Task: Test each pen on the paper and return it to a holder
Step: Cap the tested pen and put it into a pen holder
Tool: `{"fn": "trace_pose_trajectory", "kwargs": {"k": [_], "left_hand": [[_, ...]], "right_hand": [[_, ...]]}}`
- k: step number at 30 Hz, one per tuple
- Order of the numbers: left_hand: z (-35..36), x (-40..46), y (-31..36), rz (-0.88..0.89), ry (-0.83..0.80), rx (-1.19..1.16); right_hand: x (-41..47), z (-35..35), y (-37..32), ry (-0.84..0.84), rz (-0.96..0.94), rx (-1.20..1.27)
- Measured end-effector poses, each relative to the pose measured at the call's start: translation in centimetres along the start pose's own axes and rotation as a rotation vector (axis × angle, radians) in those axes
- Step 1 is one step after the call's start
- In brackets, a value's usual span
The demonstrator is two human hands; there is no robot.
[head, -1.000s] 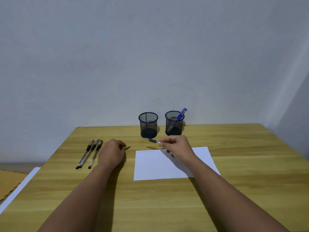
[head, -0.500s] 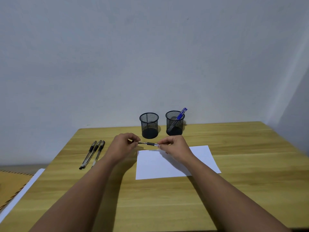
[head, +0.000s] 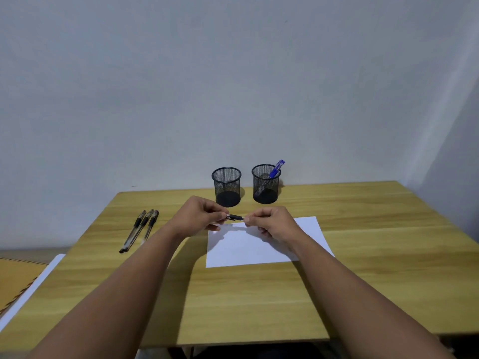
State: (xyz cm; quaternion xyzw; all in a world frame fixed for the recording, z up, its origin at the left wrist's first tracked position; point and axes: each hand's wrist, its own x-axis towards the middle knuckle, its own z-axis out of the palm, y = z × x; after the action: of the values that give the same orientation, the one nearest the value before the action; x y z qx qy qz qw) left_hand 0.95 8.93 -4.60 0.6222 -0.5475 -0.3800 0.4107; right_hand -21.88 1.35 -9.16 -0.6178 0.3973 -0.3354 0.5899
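Head view: black pen [head: 235, 217] held level above far left corner of paper [head: 261, 244], long axis left-right. Left hand [head: 199, 216] pinches left end, right hand [head: 272, 224] pinches right end. Mesh holders [head: 226, 186] just beyond, right hand nearer blue-pen holder [head: 265, 183].

Bare forearms, apparently no sleeves

Legible text, labels, brands, numbers, signs: none showing anywhere in view. The paper [head: 259, 244] is carrying only faint marks near its far left edge, too small to be read as writing. The pens [head: 138, 229] on the table [head: 363, 281] and the two mesh holders [head: 227, 186] are displaying no readable print.
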Motion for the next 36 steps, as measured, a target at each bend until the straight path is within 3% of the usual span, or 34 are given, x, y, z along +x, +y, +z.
{"fn": "trace_pose_trajectory", "kwargs": {"k": [8, 12, 15, 22, 31, 36], "left_hand": [[1.1, -1.0, 2.5, -0.045, 0.035, -0.134], [0.7, -1.3, 3.3, -0.016, 0.079, -0.104], [0.4, -0.5, 3.0, 0.017, 0.226, -0.067], [-1.3, 5.1, -0.3, -0.001, 0.447, 0.126], [0.4, 11.8, -2.8, 0.047, 0.367, 0.129], [1.1, 12.5, -3.3, 0.126, 0.398, 0.068]], "right_hand": [[-1.4, -0.1, -2.0, 0.012, -0.027, -0.022], [-1.0, -0.5, -4.0, -0.065, -0.157, -0.276], [0.5, -0.6, -5.8, -0.106, -0.183, -0.478], [7.0, -1.3, -9.9, 0.169, -0.241, -0.346], [13.9, 2.0, -11.3, 0.248, -0.427, -0.359], [14.8, 3.4, -10.1, 0.296, -0.393, -0.523]]}}
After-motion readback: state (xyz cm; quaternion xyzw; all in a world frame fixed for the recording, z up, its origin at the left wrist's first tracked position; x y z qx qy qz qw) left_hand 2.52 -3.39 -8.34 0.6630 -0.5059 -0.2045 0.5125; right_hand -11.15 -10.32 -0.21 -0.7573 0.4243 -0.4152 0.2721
